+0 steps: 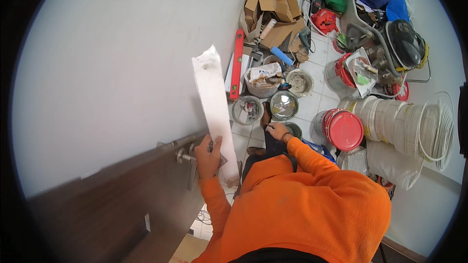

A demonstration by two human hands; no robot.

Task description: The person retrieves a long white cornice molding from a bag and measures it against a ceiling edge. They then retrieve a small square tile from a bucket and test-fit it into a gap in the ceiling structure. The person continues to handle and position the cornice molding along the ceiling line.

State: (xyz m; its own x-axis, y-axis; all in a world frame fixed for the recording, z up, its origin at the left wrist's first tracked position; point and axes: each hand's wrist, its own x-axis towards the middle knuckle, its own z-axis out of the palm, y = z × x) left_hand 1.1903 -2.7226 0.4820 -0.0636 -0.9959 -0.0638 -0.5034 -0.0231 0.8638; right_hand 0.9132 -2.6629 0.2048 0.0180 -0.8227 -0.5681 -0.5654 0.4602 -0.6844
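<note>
Just right of the long white strip (209, 92), a red spirit level (237, 63) was seen; farther right of the strip, the floor (308, 109) was crowded by buckets (263, 91) and torn cardboard (275, 0). Left of the strip's lower part stood a door handle (181, 157). Over that part, the left hand (208, 157) was bent, grip closed on a dark grey piece (224, 159). Right of the strip, the right hand (278, 130) was lowered; its grip could not be told.
</note>
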